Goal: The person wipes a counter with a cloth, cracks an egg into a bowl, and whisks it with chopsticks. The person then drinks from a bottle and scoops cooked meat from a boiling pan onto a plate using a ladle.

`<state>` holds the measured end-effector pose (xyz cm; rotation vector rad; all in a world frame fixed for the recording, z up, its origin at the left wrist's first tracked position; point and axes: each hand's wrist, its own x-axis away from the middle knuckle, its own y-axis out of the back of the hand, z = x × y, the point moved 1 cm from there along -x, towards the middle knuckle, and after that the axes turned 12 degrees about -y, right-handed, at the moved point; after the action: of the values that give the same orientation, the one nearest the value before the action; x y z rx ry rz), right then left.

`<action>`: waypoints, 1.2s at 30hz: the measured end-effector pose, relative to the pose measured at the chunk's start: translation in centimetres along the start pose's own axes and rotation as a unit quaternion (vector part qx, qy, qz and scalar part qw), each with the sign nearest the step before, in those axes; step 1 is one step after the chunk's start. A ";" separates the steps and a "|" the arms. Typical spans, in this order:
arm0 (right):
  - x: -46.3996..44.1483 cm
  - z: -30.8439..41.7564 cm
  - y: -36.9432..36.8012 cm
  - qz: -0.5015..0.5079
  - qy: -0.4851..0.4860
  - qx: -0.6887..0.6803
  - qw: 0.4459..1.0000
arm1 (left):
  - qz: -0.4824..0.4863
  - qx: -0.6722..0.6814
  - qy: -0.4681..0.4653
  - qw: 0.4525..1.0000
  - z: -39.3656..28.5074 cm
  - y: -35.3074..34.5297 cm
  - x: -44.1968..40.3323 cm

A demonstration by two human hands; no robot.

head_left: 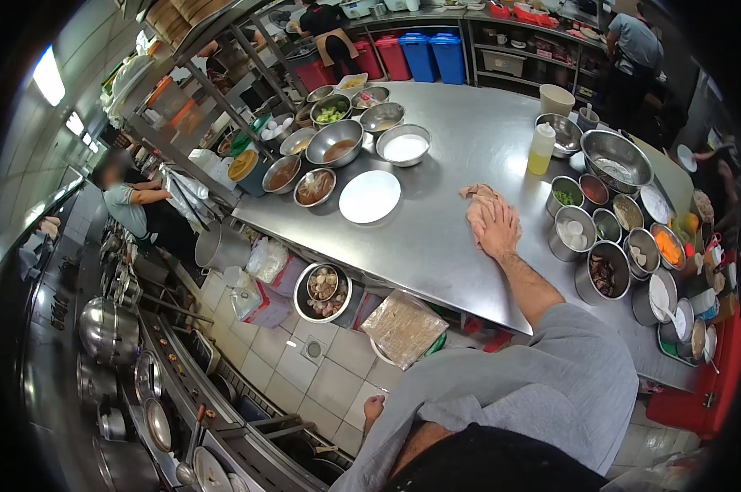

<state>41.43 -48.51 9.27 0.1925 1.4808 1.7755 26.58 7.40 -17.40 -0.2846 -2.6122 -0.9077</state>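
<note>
My right hand [498, 230] lies flat on a crumpled pinkish-beige cloth [478, 199], pressing it onto the steel table [448, 238]. Its fingers are spread over the cloth. Low beside my body, my left hand [373, 407] shows only in part, its fingers curled; whatever it may hold is hidden. A white oval plate [370, 197] is on the table to the left of the cloth. To the cloth's right stand a squeeze bottle of yellow liquid [540, 149] and a metal pot with pale round pieces [573, 234].
Metal bowls, one with brown liquid [335, 148], crowd the table's left end. Pots of ingredients, including dark pieces [606, 275], line the right. Below the front edge are a pot of mushroom-like pieces [323, 295] and a wrapped box [405, 328]. Another person [132, 205] stands at left.
</note>
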 end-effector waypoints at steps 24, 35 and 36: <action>0.1 -0.2 0.5 0.017 -0.011 -0.012 1.000 | 0.019 0.035 -0.052 0.998 -1.3 0.2 -4.6; -0.1 0.2 0.2 0.032 -0.008 -0.015 0.999 | 0.026 -0.056 -0.036 0.997 0.3 -0.4 -2.0; 0.0 0.2 0.3 0.028 -0.006 -0.007 1.000 | 0.025 -0.056 -0.035 0.997 0.4 -0.5 -1.8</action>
<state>41.43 -48.34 9.65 0.2382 1.4659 1.8256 27.96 7.16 -18.66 -0.4156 -2.6083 -1.0477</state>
